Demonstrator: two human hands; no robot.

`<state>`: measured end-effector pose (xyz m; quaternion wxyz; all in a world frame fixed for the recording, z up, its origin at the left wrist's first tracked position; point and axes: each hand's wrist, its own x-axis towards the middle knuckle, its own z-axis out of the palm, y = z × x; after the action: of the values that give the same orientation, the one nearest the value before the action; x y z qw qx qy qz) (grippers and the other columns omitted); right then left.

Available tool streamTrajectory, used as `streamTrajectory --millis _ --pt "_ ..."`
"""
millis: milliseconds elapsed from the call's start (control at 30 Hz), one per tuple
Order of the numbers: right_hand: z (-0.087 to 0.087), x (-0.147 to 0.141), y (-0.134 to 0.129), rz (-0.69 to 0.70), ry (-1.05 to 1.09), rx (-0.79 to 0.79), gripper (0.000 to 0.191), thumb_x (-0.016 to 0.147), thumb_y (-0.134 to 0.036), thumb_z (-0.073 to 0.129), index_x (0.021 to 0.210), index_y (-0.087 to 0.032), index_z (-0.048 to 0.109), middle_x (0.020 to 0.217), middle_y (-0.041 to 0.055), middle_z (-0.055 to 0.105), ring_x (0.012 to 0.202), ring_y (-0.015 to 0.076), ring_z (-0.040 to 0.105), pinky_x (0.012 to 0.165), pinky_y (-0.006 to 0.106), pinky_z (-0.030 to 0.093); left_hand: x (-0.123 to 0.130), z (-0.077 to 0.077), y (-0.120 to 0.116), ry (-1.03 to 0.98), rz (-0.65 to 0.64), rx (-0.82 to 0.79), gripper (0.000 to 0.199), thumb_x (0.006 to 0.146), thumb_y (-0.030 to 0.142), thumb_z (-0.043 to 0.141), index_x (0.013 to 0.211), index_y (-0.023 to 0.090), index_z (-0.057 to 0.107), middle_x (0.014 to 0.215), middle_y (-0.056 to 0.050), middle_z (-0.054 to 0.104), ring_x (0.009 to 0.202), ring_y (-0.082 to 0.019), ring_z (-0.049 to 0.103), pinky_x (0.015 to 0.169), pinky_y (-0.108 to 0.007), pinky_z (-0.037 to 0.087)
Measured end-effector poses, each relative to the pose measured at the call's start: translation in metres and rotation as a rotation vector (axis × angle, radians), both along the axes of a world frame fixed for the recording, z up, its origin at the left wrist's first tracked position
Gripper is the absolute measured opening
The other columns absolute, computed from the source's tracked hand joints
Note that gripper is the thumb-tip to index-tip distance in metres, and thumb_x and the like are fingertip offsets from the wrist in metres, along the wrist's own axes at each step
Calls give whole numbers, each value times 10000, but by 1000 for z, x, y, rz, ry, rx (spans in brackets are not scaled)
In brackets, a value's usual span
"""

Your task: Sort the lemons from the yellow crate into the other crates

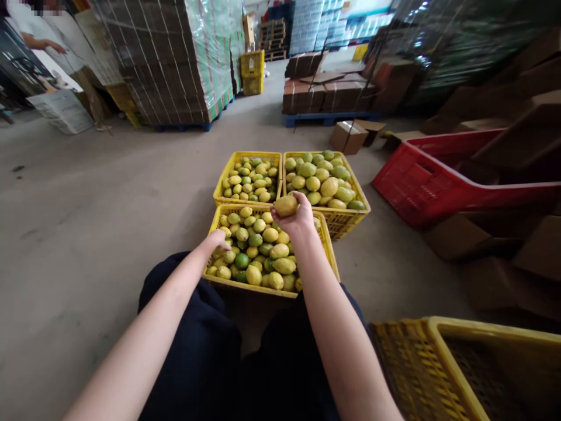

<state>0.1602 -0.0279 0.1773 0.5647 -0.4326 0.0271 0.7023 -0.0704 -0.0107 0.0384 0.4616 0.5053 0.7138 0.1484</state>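
Observation:
A large yellow lemon (pixel 286 206) lies in my right hand (pixel 299 217), with the fingers curled round it, above the far right corner of the near yellow crate (pixel 332 257). Yellow and green lemons (pixel 254 241) fill that crate. At its left side, my left hand (pixel 218 239) is closed on a small lemon (pixel 226 232) among the others; some of its fingers are hidden. Behind stand two more yellow crates: the left one (pixel 215 190) has smaller lemons (pixel 248 182), the right one (pixel 342 221) bigger ones (pixel 322 175).
To my right are a red crate (pixel 403 181), cardboard boxes (pixel 464 234) and another yellow crate (pixel 421 362). Wrapped pallet stacks (pixel 162 58) and flat cartons on a blue pallet (pixel 328 118) stand farther back. A person (pixel 65 41) is at the far left.

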Motion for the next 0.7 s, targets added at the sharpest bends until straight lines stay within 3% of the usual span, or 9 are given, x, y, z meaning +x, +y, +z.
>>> streamTrajectory --millis 100,200,233,267,333,400,533,700 --pt "4 -5 0 13 12 64 254 920 -433 484 858 -198 559 682 25 609 641 157 593 461 209 515 9 43 20 -181 44 23 232 620 233 846 664 175 625 587 -7 607 721 -218 653 716 -299 508" --pt "9 -10 0 23 -12 123 294 926 -461 469 832 -197 555 620 18 597 543 140 551 395 186 449 26 93 26 -454 81 111 141 846 296 647 838 159 676 736 -35 689 720 -164 652 761 -276 531" --pt "11 -12 0 7 -39 152 280 922 -457 486 818 -204 548 597 3 584 507 133 531 376 184 426 33 108 23 -615 102 147 180 900 295 561 901 158 678 797 -44 706 734 -151 656 786 -273 540" --pt "13 -14 1 -20 -66 189 261 915 -448 511 807 -212 539 579 -15 571 478 126 516 364 185 412 39 122 19 -934 172 154 208 909 277 538 946 132 682 858 -81 717 758 -166 661 813 -301 548" --pt "15 -19 1 -61 -112 268 246 893 -442 566 788 -223 526 554 -41 554 437 114 500 347 188 394 51 142 6 -1167 188 197 285 943 321 459 977 136 673 897 -91 718 737 -161 658 814 -314 565" --pt "17 -24 0 -44 -144 336 266 865 -461 606 774 -225 523 543 -46 555 406 107 489 319 190 357 63 152 -5 -1325 242 207 309 947 324 428 1000 137 669 863 -78 711 632 -133 619 758 -303 582" --pt "15 -29 -5 70 -277 465 292 799 -460 677 730 -223 521 517 -37 559 362 112 478 284 209 300 83 156 -13 -1664 492 110 274 923 256 456 1049 143 672 800 -51 692 512 -98 562 622 -265 580" --pt "8 -28 -9 -5 -472 539 442 712 -626 727 734 -229 535 516 -37 574 362 115 470 294 223 293 100 155 -8 -1838 677 191 191 934 241 494 951 174 672 814 -22 697 630 -103 655 731 -255 593"
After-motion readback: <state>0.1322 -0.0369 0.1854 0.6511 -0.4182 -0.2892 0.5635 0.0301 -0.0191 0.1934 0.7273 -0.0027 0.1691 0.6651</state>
